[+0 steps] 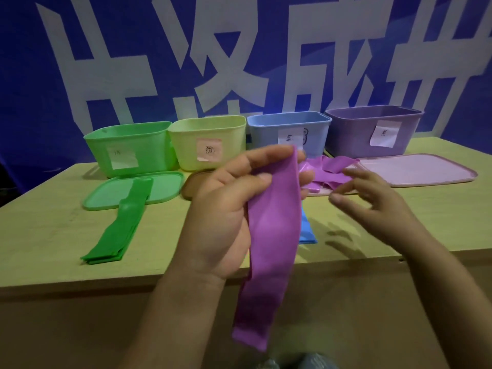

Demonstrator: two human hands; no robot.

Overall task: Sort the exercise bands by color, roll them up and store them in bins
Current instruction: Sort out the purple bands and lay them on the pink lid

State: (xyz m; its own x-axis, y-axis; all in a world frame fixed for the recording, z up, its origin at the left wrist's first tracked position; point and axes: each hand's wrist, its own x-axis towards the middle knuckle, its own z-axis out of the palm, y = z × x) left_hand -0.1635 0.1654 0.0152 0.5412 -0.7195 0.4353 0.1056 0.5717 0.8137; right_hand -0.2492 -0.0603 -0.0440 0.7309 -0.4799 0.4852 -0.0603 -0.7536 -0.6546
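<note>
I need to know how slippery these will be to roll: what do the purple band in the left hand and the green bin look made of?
Purple exercise band: likely thin latex or rubber, matte; it hangs limp from the left hand. Green bin: moulded plastic, smooth, slightly translucent.

Left hand raised, fingers pinching, right hand loosely spread

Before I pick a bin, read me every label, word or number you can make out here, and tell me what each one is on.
"18": paper label on the green bin; faint, so uncertain.
"粉": pink label on the yellow-green bin; handwritten, likely but smudged.
"蓝": white label on the blue bin.
Label on the purple bin: one handwritten character, too blurred to read.
Blue banner behind: large white characters, cropped; only "成" reads clearly.
</note>
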